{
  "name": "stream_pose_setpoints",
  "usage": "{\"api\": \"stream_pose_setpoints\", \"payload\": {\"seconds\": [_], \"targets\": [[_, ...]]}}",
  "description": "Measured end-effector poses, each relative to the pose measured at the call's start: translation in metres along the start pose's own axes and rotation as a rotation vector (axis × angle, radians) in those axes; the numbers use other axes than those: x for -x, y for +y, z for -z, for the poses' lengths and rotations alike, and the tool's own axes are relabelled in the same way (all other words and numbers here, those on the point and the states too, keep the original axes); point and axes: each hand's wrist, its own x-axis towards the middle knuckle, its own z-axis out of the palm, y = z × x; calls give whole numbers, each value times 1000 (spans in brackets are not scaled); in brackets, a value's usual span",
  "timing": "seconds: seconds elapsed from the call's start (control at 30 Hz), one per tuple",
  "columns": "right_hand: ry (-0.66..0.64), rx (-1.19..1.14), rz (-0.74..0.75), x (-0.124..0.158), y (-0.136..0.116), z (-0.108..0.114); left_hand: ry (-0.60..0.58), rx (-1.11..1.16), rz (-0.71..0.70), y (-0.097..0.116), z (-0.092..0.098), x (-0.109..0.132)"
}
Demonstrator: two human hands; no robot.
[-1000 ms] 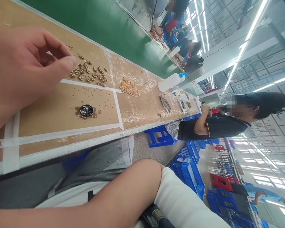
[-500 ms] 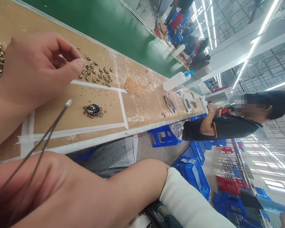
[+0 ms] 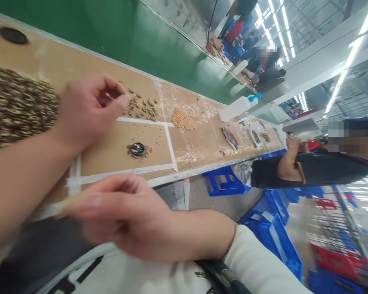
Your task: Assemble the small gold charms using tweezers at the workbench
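Observation:
My left hand [image 3: 95,106] is over the table, with thumb and forefinger pinched together. Whatever is between its fingertips is too small to make out. Just beyond those fingertips lie small bronze-coloured pieces [image 3: 144,108]. My right hand [image 3: 122,212], smeared by motion, is closed at the table's near edge with its fingers pointing left; what they grip is not clear. Between and beyond the two hands, a small round black dish [image 3: 138,149] with wet, shiny contents sits in a taped rectangle.
A large heap of dark and yellowish pieces [image 3: 18,108] spreads at the left. Tan beads [image 3: 183,119] lie mid-table, with a white bottle [image 3: 237,108] past them. A black disc [image 3: 13,35] lies far left. A co-worker [image 3: 319,169] sits further along; blue crates [image 3: 282,241] stand below.
The view has swung left, showing more of the heap. My right hand has come up and turned. The thin dark two-pronged tool with a white tip near it is no longer visible.

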Motion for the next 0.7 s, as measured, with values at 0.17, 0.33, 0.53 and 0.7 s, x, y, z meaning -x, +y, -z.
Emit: {"api": "stream_pose_setpoints", "payload": {"seconds": [0.17,0.33,0.53,0.7], "targets": [[42,-95,135,-3,-13,26,-57,210,-44,-15,-4,-2],[141,-49,172,-3,-10,43,-95,319,22,-15,-3,-1],[410,110,373,33,-28,95,-78,393,151,-8,0,-5],[877,466,582,112,-61,192,-58,401,233,11,0,-8]]}}
